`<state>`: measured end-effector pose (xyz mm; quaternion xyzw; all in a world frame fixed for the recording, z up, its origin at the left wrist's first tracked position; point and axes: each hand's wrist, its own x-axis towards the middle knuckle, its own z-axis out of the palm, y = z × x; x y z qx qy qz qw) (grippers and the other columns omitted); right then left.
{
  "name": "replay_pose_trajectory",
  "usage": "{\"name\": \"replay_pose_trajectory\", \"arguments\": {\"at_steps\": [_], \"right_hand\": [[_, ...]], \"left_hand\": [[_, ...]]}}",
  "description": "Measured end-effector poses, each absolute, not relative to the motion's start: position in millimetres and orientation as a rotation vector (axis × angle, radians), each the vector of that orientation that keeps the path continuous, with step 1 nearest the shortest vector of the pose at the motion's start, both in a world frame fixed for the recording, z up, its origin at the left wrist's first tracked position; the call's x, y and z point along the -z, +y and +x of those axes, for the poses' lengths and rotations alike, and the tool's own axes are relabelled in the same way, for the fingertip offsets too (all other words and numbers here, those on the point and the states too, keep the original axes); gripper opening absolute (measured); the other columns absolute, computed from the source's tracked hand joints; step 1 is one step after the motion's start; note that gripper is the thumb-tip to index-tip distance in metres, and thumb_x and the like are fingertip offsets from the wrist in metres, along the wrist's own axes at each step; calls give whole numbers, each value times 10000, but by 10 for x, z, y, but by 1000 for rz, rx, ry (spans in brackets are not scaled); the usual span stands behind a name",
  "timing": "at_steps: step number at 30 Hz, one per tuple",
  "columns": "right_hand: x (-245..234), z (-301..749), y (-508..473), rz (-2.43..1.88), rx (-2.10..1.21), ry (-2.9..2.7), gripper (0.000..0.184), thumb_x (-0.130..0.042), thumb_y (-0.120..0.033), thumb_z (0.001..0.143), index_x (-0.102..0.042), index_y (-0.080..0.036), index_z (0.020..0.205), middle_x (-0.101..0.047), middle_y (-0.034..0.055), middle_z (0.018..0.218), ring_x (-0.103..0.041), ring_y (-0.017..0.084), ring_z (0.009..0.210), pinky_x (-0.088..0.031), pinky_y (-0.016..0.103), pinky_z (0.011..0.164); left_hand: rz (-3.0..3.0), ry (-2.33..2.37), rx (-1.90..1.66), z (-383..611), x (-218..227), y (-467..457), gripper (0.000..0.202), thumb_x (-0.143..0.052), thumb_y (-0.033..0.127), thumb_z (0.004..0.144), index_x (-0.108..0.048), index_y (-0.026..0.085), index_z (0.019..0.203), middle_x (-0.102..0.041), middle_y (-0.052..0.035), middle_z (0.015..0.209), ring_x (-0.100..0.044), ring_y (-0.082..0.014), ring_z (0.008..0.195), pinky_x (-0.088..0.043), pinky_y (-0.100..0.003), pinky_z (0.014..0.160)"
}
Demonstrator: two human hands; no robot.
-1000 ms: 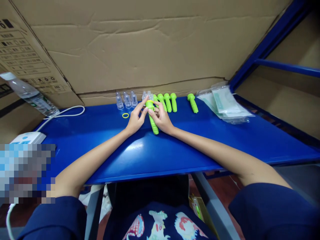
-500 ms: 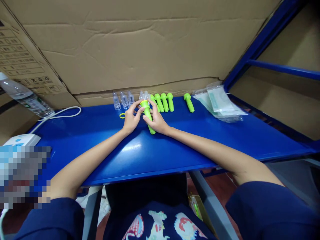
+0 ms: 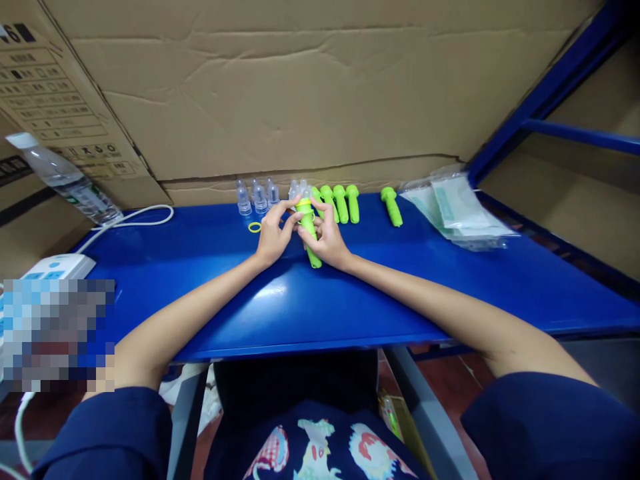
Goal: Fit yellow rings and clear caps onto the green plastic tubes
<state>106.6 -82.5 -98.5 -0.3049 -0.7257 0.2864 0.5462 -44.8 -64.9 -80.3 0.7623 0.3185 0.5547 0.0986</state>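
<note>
My left hand (image 3: 273,239) and my right hand (image 3: 331,239) both grip a green flashlight-shaped handle (image 3: 312,244), its wide head pointing away from me. A yellow band (image 3: 303,201) circles that head, and the fingertips of both hands press at its sides. The handle's narrow end points toward me below the right palm. Left of the hands lies a loose yellow-green ring (image 3: 250,227). Behind it stand clear bottle-shaped plastic pieces (image 3: 259,198), with more clear pieces (image 3: 305,189) just beyond the held head. Several similar green handles (image 3: 341,203) lie in a row beyond my right hand.
One more green handle (image 3: 393,207) lies apart on the blue table (image 3: 310,313). Plastic packets (image 3: 457,210) are at the back right. A water bottle (image 3: 75,183), white cable (image 3: 145,223) and power strip (image 3: 65,268) occupy the left. Cardboard (image 3: 280,100) walls the back.
The whole view has shifted slightly, so everything on the table appears further right. Both hands keep their hold on the green handle, with little visible change in the fingers.
</note>
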Motion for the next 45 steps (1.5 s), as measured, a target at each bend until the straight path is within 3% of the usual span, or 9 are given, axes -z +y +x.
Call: {"name": "replay_pose_trajectory", "arguments": {"at_steps": [13,19,23,29,34,39,45], "right_hand": [[1065,1067,-776,-640,-598,-1707,557,-581,-531,928,-256,-261,1291,-669,90,1060,-646,115,601,-566,276,510],[1050,1073,-788,-650,-636,-1692,643,-641,-513,895,-254,-263,1343,-681,93,1053,-652,129,597,-585,300,534],[1016,1074,-811,-690,-662,-1696,724,-654,-485,890,-231,-248,1427,-692,101,1048,-676,160,626,-605,335,568],[1000,1083,-803,-719,-645,-1699,719,-681,-503,857,-321,-213,1408,-709,124,1062,-702,189,688,-623,361,639],[1036,1089,-762,-735,-652,-1655,677,-706,-537,826,-358,-218,1312,-723,101,992,-658,155,562,-611,351,573],[1042,1089,-751,-730,-645,-1639,606,-715,-557,809,-367,-235,1187,-721,70,934,-657,153,567,-605,341,569],[1011,1072,-777,-707,-636,-1641,633,-703,-556,821,-335,-236,1225,-718,78,968,-686,162,631,-602,327,587]], "left_hand": [[2331,973,-1767,-428,845,-652,224,-535,378,983,-648,185,1007,-741,-75,1044,-693,-171,938,-523,-299,806],[2237,937,-1825,-408,837,-670,252,-576,429,955,-597,182,907,-740,-68,972,-697,-148,843,-503,-256,676],[2120,968,-1802,-401,839,-677,350,-618,521,905,-576,182,979,-727,-64,974,-687,-125,771,-496,-239,651],[2168,950,-1745,-407,844,-673,489,-542,557,935,-587,187,1251,-694,-98,1103,-653,-149,843,-507,-279,742],[2218,937,-1704,-406,842,-668,520,-530,572,935,-633,187,1269,-690,-91,1033,-616,-148,797,-507,-293,761],[2213,982,-1693,-401,836,-680,534,-509,584,940,-647,180,1261,-690,-97,1036,-616,-151,789,-500,-287,737],[2223,1030,-1687,-417,833,-650,484,-528,568,937,-680,155,1140,-702,-81,932,-633,-168,788,-506,-314,786]]}}
